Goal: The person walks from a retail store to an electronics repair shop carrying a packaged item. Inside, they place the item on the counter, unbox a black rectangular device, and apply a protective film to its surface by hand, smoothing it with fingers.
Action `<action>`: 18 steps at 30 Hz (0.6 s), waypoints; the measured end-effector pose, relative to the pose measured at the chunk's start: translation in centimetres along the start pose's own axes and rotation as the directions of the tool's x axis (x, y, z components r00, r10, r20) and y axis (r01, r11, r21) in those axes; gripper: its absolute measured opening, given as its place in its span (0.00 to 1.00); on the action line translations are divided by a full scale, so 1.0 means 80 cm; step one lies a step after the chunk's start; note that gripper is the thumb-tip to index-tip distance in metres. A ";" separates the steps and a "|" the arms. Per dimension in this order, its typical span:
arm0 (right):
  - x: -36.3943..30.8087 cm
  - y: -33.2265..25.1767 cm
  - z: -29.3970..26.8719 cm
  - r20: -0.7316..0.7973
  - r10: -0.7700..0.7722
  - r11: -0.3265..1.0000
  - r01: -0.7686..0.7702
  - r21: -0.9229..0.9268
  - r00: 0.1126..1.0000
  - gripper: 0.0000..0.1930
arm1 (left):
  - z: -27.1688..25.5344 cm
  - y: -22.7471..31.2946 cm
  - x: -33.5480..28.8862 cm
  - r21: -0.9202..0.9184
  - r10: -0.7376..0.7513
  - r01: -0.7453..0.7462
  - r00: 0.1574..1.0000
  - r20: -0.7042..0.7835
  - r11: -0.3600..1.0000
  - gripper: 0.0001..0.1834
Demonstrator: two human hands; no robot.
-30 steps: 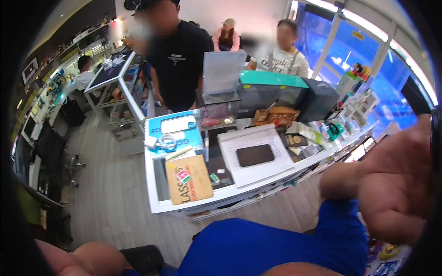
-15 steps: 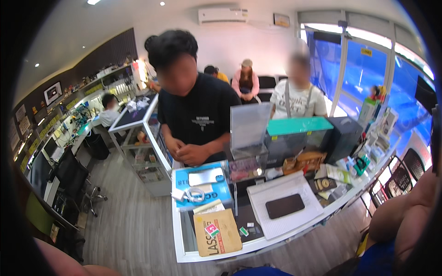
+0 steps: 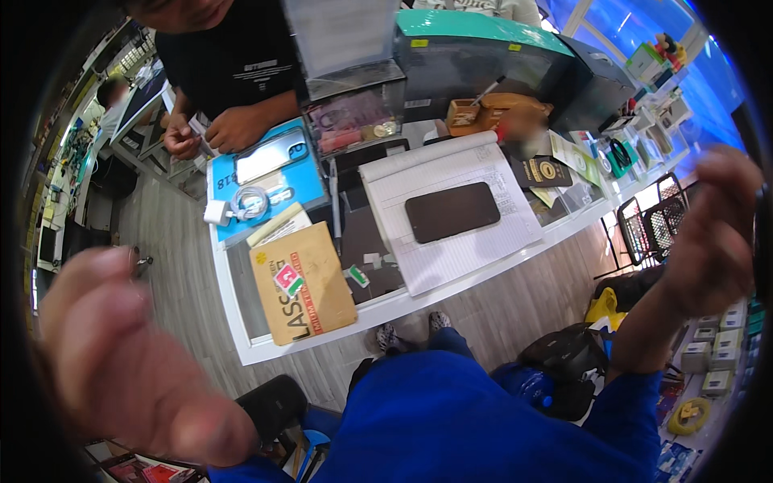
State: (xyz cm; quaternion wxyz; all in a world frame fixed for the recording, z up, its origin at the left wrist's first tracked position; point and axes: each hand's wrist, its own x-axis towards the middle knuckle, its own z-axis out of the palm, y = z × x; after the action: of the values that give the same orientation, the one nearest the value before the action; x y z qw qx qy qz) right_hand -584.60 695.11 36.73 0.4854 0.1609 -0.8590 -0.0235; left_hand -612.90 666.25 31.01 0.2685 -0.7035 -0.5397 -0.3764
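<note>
My left hand (image 3: 141,366) is raised large and close on the left, its fingers and thumb apart, blurred and partly cut off by the dark rim. High on the right, my right hand (image 3: 700,241) has its blurred fingers stretched upward, with nothing visible in it. Neither hand touches the counter (image 3: 241,342). On it, a dark phone (image 3: 452,212) lies on a lined notepad (image 3: 419,262). A brown envelope (image 3: 302,282) lies at the near left corner. Behind it, a silvery phone (image 3: 270,156) and a white charger with coiled cable (image 3: 245,203) rest on a blue sheet.
Across the counter stands a person in a black shirt (image 3: 233,68), hands holding a small pale item. A green-topped grey box (image 3: 483,60) and a clear sign holder (image 3: 342,36) stand at the back. Bags (image 3: 564,358) sit on the floor right of my legs; boxed goods (image 3: 717,350) line the right.
The view has tilted down, bringing my blue-clothed lap and feet into sight. Both my hands have come up into view at the sides. The person opposite now holds a small pale item.
</note>
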 end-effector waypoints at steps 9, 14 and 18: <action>-0.186 0.032 0.079 0.528 0.527 0.773 -0.634 0.028 0.666 0.13 | 0.166 0.034 -0.039 0.031 -0.575 0.621 0.705 0.415 0.783 0.28; -0.233 0.062 0.100 0.669 0.436 0.731 -0.671 0.127 0.601 0.13 | 0.236 0.045 -0.043 0.203 -0.683 0.676 0.586 0.435 0.709 0.31; -0.259 0.081 0.117 0.679 0.378 0.714 -0.665 0.219 0.629 0.15 | 0.256 0.058 -0.039 0.304 -0.752 0.699 0.521 0.403 0.647 0.32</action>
State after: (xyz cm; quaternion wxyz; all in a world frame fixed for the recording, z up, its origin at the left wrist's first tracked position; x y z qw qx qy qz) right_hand -584.26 706.40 15.91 0.1268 -0.0113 -0.9533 0.2740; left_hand -603.99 679.29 16.88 -0.0250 -0.4702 -0.8514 -0.2309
